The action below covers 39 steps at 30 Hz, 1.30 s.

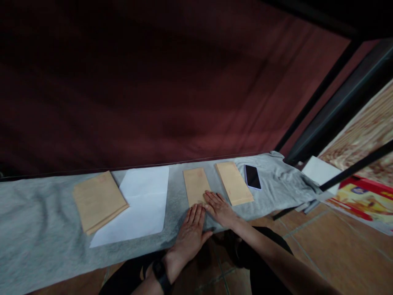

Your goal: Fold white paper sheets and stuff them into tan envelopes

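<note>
A brown paper envelope (196, 184) lies flat on the grey cloth in front of me. My left hand (192, 229) rests flat over its near end, fingers stretched out and pointing away from me. Across the envelope's near right corner lies my right hand (219, 209), its fingers also straight and flat. Both hands press on the paper without gripping it, and their fingertips almost meet. To the right is a small stack of brown envelopes (235, 182). Further left, a larger pile of brown envelopes (100, 200) partly covers white paper sheets (141, 205).
A phone (253, 177) lies right of the envelope stack. The grey cloth (39, 221) covers a long narrow surface before a dark red curtain (153, 102). Black metal bars (319, 94) slant at the right, near a red and yellow box (365, 203) above the tiled floor.
</note>
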Each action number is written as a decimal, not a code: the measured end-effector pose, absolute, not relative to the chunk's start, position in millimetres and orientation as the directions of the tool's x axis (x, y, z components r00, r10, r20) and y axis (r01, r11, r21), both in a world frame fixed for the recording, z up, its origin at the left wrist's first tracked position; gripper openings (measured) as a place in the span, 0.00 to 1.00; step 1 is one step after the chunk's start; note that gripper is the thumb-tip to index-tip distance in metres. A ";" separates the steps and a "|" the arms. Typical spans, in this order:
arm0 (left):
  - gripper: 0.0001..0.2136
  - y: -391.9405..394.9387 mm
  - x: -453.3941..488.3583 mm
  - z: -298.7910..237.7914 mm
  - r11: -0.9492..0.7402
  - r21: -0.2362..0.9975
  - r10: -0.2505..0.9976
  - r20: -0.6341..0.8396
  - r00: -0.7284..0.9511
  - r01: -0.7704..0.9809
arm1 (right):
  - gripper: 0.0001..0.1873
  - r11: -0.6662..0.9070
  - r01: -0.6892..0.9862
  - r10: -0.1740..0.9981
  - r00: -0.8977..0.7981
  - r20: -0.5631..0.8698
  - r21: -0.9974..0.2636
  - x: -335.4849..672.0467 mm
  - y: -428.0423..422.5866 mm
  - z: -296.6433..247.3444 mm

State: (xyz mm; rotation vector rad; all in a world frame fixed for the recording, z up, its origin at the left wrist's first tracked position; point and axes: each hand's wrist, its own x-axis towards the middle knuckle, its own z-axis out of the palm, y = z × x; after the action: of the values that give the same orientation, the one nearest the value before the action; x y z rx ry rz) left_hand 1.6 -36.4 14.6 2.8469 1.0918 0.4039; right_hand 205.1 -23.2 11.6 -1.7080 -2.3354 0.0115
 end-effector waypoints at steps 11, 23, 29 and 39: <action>0.31 -35.1 5.1 19.7 -0.724 0.124 0.689 0.157 0.707 0.678 | 0.25 0.043 0.975 0.977 0.005 0.212 -0.218 180.1 63.7 17.2; 0.20 -25.0 14.6 32.7 -0.679 0.074 0.729 0.194 0.657 0.731 | 0.22 -0.158 0.798 0.950 0.283 0.130 -0.582 199.2 12.5 10.1; 0.16 -19.7 21.3 29.5 -0.678 0.025 0.718 0.235 0.655 0.735 | 0.10 -0.182 0.605 0.939 0.340 0.044 -0.775 200.4 17.7 22.1; 0.13 -11.7 28.8 49.7 -0.568 0.131 0.799 0.325 0.506 0.812 | 0.19 -0.106 0.164 0.967 0.245 -0.064 -0.981 180.2 3.2 56.5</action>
State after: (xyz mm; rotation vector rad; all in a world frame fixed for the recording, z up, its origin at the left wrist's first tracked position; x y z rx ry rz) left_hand 28.8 -11.7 49.7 2.7600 1.4764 0.5635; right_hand 180.2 3.2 56.5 -1.5062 -1.1099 0.9994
